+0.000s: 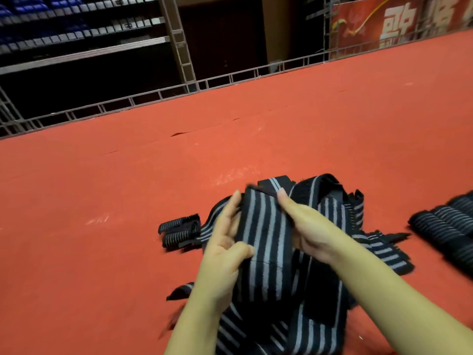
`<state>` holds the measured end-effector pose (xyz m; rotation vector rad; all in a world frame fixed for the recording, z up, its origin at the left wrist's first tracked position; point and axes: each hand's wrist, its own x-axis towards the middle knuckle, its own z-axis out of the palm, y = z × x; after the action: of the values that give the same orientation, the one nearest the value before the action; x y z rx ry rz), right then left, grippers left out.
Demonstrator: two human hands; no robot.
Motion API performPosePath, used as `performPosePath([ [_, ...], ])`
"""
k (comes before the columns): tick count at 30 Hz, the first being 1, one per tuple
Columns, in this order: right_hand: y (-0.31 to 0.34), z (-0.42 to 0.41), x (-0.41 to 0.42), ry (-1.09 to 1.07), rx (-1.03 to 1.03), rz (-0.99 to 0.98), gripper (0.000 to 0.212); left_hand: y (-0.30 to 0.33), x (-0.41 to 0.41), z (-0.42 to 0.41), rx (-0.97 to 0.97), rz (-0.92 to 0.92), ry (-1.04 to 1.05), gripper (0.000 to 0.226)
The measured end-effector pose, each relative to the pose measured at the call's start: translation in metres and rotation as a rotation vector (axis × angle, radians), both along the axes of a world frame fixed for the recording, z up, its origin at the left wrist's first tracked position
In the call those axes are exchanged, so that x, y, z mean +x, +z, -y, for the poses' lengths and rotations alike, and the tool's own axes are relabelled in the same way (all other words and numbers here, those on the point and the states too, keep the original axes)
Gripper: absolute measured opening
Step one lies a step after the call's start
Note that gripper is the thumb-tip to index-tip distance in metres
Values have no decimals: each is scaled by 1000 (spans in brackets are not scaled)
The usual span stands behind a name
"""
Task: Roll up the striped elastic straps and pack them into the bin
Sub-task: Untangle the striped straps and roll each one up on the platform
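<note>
- Left hand point(226, 248): thumb and fingers pinch the left edge of a striped elastic strap point(266, 239).
- Right hand point(305, 226): grips the strap's right edge.
- Strap raised over the loose strap pile point(332, 290) on the red carpet point(102, 188).
- Rolled straps point(446, 226) lie far right.

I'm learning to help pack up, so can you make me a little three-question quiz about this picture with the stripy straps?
1. True or false: both hands are holding the same striped strap.
2. Where do the already rolled straps lie? A) at the right edge, on the red floor B) on the shelves C) in the person's lap
3. Fill in: the left hand pinches the strap between thumb and ____.

Key
1. True: the left hand and the right hand grip its two edges above the loose pile.
2. A
3. fingers

The bin is not in view.
</note>
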<state>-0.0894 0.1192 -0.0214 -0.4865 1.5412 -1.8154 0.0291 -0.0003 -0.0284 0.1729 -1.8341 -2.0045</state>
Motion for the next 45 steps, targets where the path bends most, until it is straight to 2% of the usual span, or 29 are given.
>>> performPosePath([
  [2,-7,2,-10,-141,-140,-7,21,-10,-6,-2,-67,125,-80,83],
  [3,-11,2,-15,-203,-173,-45,17,-15,-9,-1,-95,179,-93,81],
  [7,-31,1,-28,-274,-73,-212,28,-26,-25,24,-153,308,31,58],
  [11,-50,-7,-37,-268,64,-293,29,-31,-57,86,-319,471,302,33],
  [13,-56,-9,-39,-280,81,-300,29,-31,-80,112,-446,552,372,33],
  [16,-64,-8,-42,-269,105,-295,30,-31,-120,124,-770,587,258,48],
  [20,-72,-7,-44,-265,118,-294,30,-45,-172,109,-1170,521,58,59],
  [23,-74,-12,-44,-269,108,-288,29,-57,-195,98,-1261,506,14,57],
  [25,-75,-15,-43,-272,98,-280,29,-62,-201,93,-1345,475,1,45],
  [27,-76,-18,-42,-284,96,-280,29,-63,-201,91,-1404,526,1,36],
  [31,-78,-21,-38,-305,82,-274,29,-47,-185,95,-1353,667,-27,6],
  [33,-77,-21,-34,-308,77,-270,30,-30,-172,102,-1361,646,-38,9],
  [37,-74,-17,-27,-328,81,-268,28,15,-150,105,-1280,399,29,11],
  [40,-68,-15,-19,-360,81,-278,25,54,-139,100,-1224,268,247,11],
  [43,-61,-17,-11,-372,70,-274,27,96,-131,99,-1041,120,494,8],
  [45,-57,-20,-8,-381,53,-272,26,121,-124,100,-962,37,573,12],
])
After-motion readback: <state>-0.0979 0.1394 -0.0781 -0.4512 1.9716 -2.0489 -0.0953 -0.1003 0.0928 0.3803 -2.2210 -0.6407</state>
